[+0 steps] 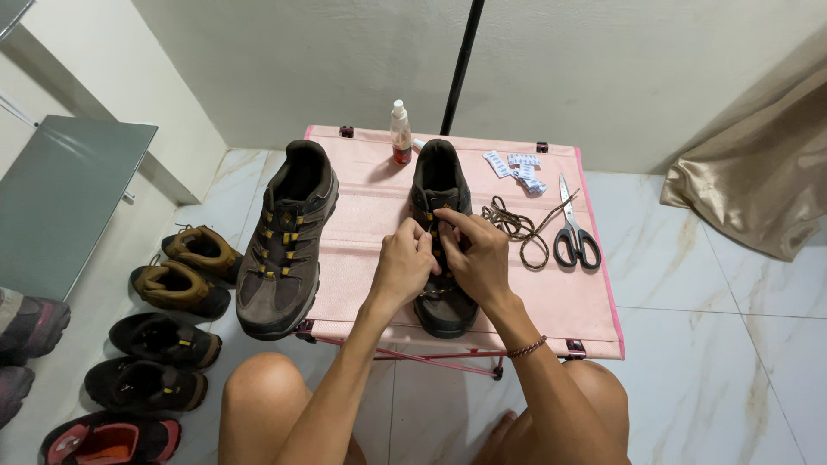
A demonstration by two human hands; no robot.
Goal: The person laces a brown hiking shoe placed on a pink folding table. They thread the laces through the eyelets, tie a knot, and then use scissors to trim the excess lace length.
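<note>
Floor at left: several pairs of shoes. Pink desk carries a brown laced shoe near its left edge. Mid-desk, dark shoe; left hand and right hand both rest on its eyelets, each grip pinched shut on the lacing. Behind, a small bottle. Rightward: loose lace, paper packets, scissors.

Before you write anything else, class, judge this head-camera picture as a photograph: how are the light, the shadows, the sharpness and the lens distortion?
Head view: soft, even light; faint shadows beside the spray bottle and under the scissors; no strong glare on the pink table; both hands and the dark shoe are sharp; wide-angle lens splays the wall edges and black pole outward.
</note>
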